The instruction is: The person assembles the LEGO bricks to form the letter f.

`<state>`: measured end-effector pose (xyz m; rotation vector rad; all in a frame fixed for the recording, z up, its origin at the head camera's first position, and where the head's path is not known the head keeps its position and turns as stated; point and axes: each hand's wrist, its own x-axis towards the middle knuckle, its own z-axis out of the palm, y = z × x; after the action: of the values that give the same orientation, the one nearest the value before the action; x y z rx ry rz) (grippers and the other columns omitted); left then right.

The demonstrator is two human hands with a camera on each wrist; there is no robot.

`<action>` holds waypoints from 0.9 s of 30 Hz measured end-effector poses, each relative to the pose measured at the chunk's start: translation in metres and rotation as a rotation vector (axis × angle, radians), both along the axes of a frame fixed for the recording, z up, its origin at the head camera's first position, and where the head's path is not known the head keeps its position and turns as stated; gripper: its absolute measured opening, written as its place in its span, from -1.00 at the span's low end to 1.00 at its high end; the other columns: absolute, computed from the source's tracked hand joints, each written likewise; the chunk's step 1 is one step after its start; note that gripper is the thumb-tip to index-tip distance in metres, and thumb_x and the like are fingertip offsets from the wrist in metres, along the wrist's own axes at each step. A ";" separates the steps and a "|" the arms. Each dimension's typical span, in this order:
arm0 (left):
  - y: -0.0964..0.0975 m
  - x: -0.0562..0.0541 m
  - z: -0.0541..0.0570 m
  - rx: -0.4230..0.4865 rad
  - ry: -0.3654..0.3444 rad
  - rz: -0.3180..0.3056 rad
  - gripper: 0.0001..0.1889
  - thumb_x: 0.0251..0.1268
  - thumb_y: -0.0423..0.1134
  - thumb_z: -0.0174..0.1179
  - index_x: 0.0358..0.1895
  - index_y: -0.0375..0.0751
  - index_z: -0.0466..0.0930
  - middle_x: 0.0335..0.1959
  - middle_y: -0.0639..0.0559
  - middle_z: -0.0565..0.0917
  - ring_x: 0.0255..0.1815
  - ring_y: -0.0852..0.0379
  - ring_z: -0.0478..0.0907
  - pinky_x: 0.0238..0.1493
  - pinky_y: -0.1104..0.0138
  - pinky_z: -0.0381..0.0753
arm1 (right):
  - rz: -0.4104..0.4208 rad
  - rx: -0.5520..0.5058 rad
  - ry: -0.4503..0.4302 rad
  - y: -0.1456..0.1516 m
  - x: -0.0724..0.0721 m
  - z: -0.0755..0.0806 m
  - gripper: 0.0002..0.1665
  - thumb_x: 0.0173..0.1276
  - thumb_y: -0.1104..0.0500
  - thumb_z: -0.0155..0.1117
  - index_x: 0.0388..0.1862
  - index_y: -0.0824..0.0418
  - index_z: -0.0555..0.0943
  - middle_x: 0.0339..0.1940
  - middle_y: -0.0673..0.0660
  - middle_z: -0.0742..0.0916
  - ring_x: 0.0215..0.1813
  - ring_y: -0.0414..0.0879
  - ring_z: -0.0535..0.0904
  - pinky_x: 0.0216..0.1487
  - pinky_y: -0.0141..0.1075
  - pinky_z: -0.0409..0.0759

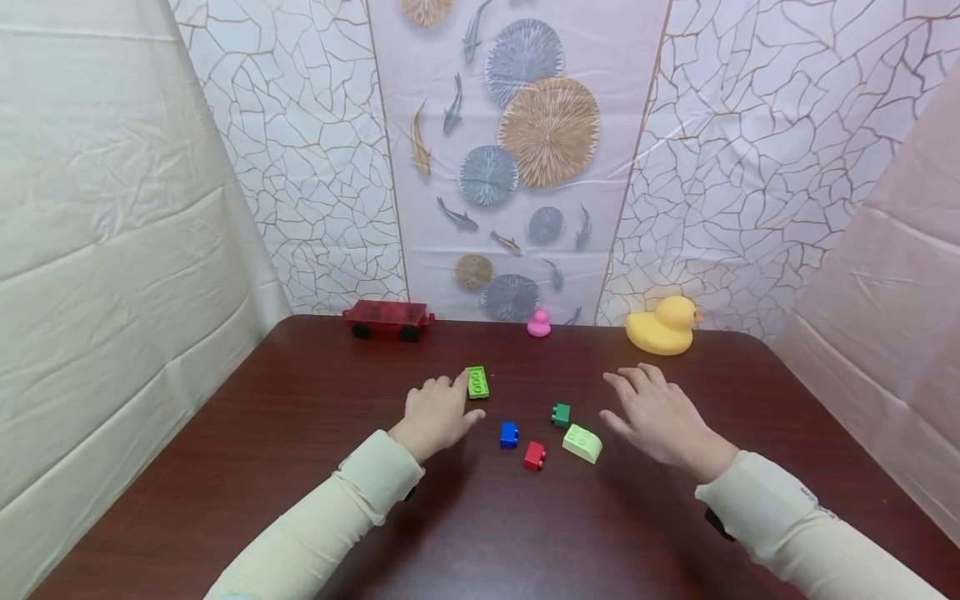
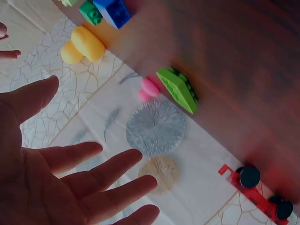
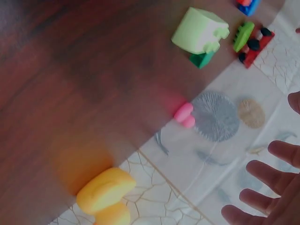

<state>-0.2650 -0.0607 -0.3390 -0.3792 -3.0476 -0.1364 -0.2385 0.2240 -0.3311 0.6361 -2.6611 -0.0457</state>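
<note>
My left hand hovers over the table with its fingers spread and holds nothing. Just beyond its fingertips lies a bright green toy brick. My right hand is held out over the right side, fingers apart, with nothing in it. Nearest to it is a pale green curved brick, with a small dark green brick close behind. Between the hands also lie a blue brick and a red brick. In the left wrist view the bright green brick shows apart from the fingers.
Along the back edge of the dark wooden table stand a red toy wagon base with black wheels, a small pink duck and a larger yellow duck. Patterned cloth hangs behind, and pale curtains flank both sides.
</note>
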 end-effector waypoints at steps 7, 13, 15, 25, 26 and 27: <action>0.017 -0.005 -0.015 -0.012 0.032 -0.085 -0.53 0.07 0.08 0.13 0.01 -0.12 0.49 -0.18 -0.09 0.52 -0.21 -0.02 0.45 -0.28 0.08 0.41 | 0.072 0.043 0.041 -0.008 0.000 -0.012 -0.43 0.12 -0.04 0.17 0.02 0.31 0.45 -0.10 0.23 0.52 0.00 0.16 0.33 -0.23 -0.01 0.43; 0.031 -0.008 -0.022 -0.013 0.023 -0.148 -0.60 0.04 0.00 0.18 -0.04 -0.07 0.54 -0.22 -0.02 0.55 -0.22 0.02 0.47 -0.37 0.10 0.41 | 0.151 0.062 0.084 -0.018 -0.002 -0.019 -0.52 0.12 0.00 0.17 -0.07 0.30 0.50 -0.20 0.18 0.55 -0.08 0.07 0.40 -0.31 -0.13 0.47; 0.035 -0.008 -0.023 -0.010 0.008 -0.158 -0.64 0.02 0.00 0.20 -0.11 -0.07 0.57 -0.29 0.00 0.56 -0.26 0.04 0.48 -0.40 0.11 0.40 | 0.161 0.075 0.076 -0.021 -0.002 -0.021 -0.54 0.11 0.00 0.18 -0.09 0.28 0.51 -0.21 0.16 0.56 -0.09 0.06 0.41 -0.29 -0.14 0.48; 0.048 -0.014 -0.031 -0.035 -0.020 -0.191 -0.81 -0.04 -0.02 0.26 -0.46 -0.02 0.56 -0.50 0.09 0.47 -0.40 0.13 0.44 -0.48 0.16 0.39 | 0.191 0.103 -0.010 -0.039 -0.004 -0.032 -0.58 0.06 -0.04 0.25 -0.21 0.24 0.56 -0.29 0.12 0.56 -0.21 -0.02 0.40 -0.32 -0.20 0.45; 0.049 -0.014 -0.032 -0.037 -0.024 -0.190 -0.81 -0.05 -0.02 0.27 -0.44 -0.02 0.56 -0.50 0.09 0.47 -0.40 0.13 0.44 -0.48 0.16 0.39 | 0.203 0.105 -0.005 -0.041 -0.004 -0.034 -0.59 0.05 -0.03 0.25 -0.23 0.24 0.57 -0.30 0.11 0.57 -0.22 -0.02 0.40 -0.33 -0.20 0.45; 0.050 -0.015 -0.032 -0.040 -0.024 -0.190 -0.80 -0.06 -0.01 0.28 -0.44 -0.02 0.57 -0.49 0.08 0.47 -0.40 0.12 0.44 -0.48 0.16 0.40 | 0.218 0.107 0.004 -0.042 -0.004 -0.035 -0.60 0.05 -0.03 0.26 -0.25 0.24 0.57 -0.32 0.10 0.57 -0.23 -0.03 0.40 -0.35 -0.20 0.44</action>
<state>-0.2799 -0.0105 -0.3712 -0.6741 -3.0361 -0.0901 -0.2427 0.1816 -0.3665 0.9559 -2.5827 -0.1281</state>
